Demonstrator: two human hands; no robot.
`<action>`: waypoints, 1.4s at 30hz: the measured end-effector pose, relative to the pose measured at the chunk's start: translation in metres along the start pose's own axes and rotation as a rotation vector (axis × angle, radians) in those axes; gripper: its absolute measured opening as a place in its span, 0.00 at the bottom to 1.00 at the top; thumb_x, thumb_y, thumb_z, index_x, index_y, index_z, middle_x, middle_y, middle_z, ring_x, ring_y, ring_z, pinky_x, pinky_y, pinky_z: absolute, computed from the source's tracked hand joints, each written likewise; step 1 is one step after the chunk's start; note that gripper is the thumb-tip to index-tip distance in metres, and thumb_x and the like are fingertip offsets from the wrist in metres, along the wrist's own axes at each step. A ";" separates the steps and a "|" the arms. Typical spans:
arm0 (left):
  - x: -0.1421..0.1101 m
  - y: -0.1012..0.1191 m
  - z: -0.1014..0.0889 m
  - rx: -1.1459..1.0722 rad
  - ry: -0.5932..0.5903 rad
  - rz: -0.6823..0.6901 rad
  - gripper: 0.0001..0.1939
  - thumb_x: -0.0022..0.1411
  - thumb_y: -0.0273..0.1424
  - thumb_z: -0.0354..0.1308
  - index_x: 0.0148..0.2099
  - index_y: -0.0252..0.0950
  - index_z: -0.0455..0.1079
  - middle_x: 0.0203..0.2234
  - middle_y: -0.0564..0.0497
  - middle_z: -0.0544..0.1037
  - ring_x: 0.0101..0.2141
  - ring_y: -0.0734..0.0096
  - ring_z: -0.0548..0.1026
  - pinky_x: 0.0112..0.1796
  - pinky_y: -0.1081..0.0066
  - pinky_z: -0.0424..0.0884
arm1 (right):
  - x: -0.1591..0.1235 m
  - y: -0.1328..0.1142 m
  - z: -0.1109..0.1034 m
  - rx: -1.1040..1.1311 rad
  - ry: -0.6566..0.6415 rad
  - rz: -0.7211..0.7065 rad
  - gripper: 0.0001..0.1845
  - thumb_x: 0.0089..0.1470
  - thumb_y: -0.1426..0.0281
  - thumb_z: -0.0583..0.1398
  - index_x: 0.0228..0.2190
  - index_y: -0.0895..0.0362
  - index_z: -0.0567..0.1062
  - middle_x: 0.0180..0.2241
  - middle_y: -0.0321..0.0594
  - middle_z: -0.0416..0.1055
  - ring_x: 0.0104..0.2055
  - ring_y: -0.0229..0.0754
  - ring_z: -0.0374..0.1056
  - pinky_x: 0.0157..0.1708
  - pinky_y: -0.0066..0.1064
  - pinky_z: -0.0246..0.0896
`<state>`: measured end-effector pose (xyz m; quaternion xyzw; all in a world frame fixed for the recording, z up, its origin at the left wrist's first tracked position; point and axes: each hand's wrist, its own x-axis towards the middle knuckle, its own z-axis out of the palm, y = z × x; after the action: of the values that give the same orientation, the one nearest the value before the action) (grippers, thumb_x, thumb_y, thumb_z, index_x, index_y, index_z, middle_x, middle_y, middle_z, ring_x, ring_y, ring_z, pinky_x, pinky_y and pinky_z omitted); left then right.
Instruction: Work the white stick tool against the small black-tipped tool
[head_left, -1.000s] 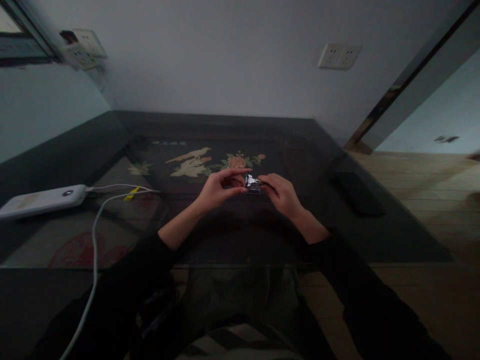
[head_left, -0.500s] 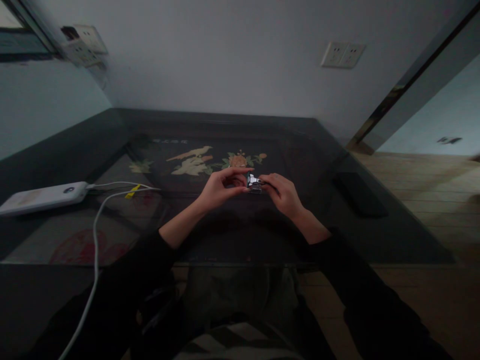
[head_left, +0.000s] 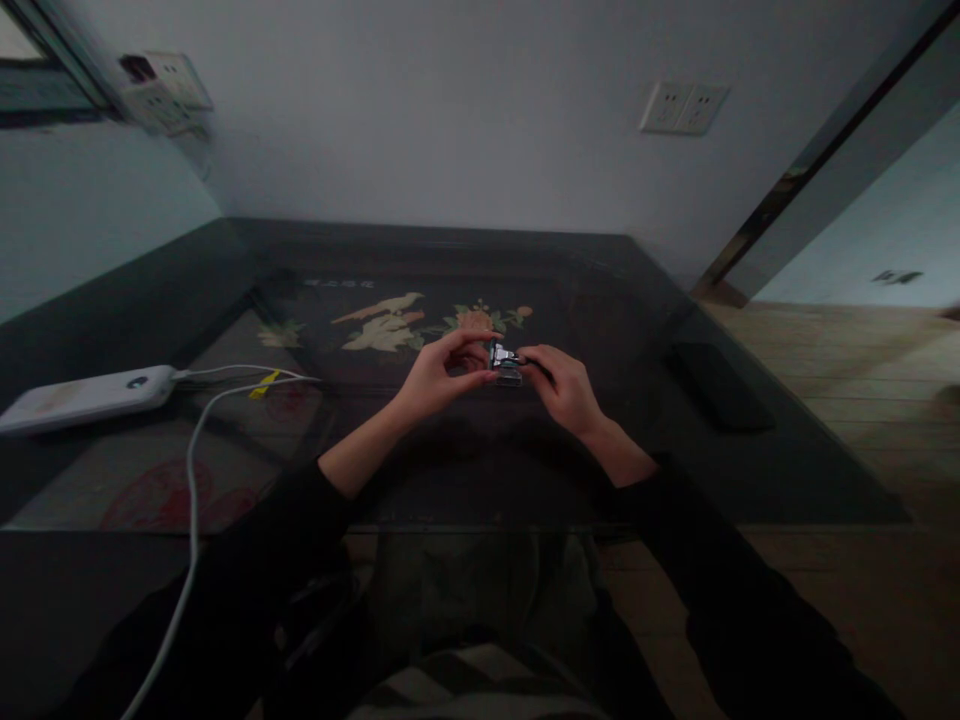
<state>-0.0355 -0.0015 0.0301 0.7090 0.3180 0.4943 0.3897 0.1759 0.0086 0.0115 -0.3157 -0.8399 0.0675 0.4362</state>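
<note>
A razor (head_left: 506, 355) with a shiny metal T-shaped head and a dark handle is held between both hands, above the middle of the table. My left hand (head_left: 439, 375) pinches the wide head at its two ends, thumb nearer me and fingers on the far side. My right hand (head_left: 561, 385) has thumb and fingers closed around the handle, which points right. Just below the head shows a small shiny rectangular patch; whether it is a separate part or a reflection in the glass I cannot tell.
The dark glass-topped table (head_left: 465, 470) carries a bird-and-flower picture. A white power bank (head_left: 90, 398) lies at the left, with a white cable (head_left: 193, 480) running toward me. A black phone-like slab (head_left: 721, 387) lies at the right. Wall sockets (head_left: 684, 108) are behind.
The razor's head has turned slightly and shifted a little left between my fingers. Both hands keep nearly the same place and grip.
</note>
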 end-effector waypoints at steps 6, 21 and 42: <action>0.002 -0.002 -0.001 0.061 0.032 -0.003 0.22 0.50 0.30 0.68 0.49 0.33 0.71 0.29 0.50 0.78 0.31 0.73 0.75 0.33 0.73 0.72 | -0.001 -0.001 0.002 0.010 0.004 0.026 0.12 0.63 0.66 0.53 0.43 0.55 0.75 0.40 0.44 0.77 0.42 0.46 0.74 0.43 0.40 0.68; 0.008 -0.011 -0.016 0.309 -0.072 0.029 0.23 0.50 0.32 0.68 0.49 0.34 0.74 0.31 0.48 0.81 0.29 0.72 0.75 0.33 0.71 0.71 | -0.001 0.006 0.000 -0.022 -0.090 0.054 0.11 0.60 0.69 0.56 0.42 0.56 0.77 0.41 0.45 0.79 0.42 0.46 0.75 0.42 0.40 0.69; 0.002 -0.020 0.001 -0.141 0.107 -0.036 0.23 0.49 0.30 0.68 0.49 0.36 0.75 0.34 0.49 0.80 0.35 0.70 0.77 0.41 0.69 0.74 | -0.003 -0.012 0.007 0.104 0.014 0.048 0.16 0.65 0.65 0.50 0.47 0.54 0.73 0.44 0.44 0.77 0.46 0.45 0.73 0.46 0.39 0.68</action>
<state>-0.0357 0.0102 0.0132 0.6466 0.3155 0.5456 0.4298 0.1659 -0.0011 0.0097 -0.3132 -0.8245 0.1192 0.4560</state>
